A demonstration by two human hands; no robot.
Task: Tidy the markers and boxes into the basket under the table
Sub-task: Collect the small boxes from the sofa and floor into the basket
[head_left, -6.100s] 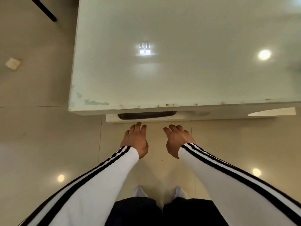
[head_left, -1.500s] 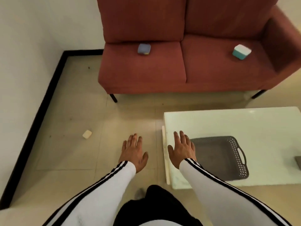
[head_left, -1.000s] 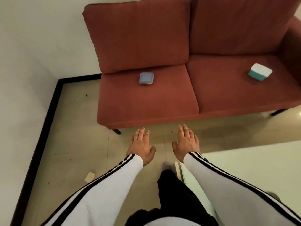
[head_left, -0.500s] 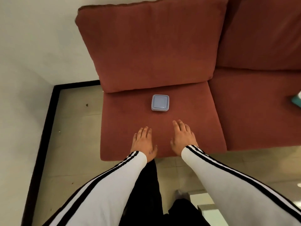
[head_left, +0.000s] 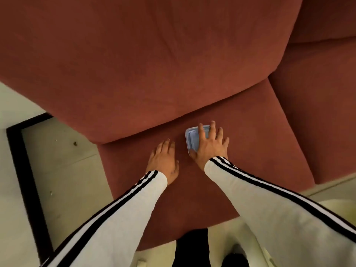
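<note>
A small blue-grey lidded box (head_left: 192, 138) lies flat on the left seat cushion of a red sofa (head_left: 256, 151), close to the back cushion. My right hand (head_left: 209, 147) lies on top of the box, fingers spread across its lid and thumb at its near corner. The right half of the box is hidden beneath it. My left hand (head_left: 163, 160) hovers flat over the seat just left of the box, fingers together, holding nothing. No markers, basket or table are in view.
The sofa's big back cushion (head_left: 134, 64) fills the top of the view. A second seat cushion (head_left: 317, 112) lies to the right. Beige tiled floor (head_left: 67, 170) and a black skirting (head_left: 25, 170) along the wall are on the left.
I have turned from the table and walked up to the sofa. Both hands moved forward over the seat, and my right hand has come down onto the box.
</note>
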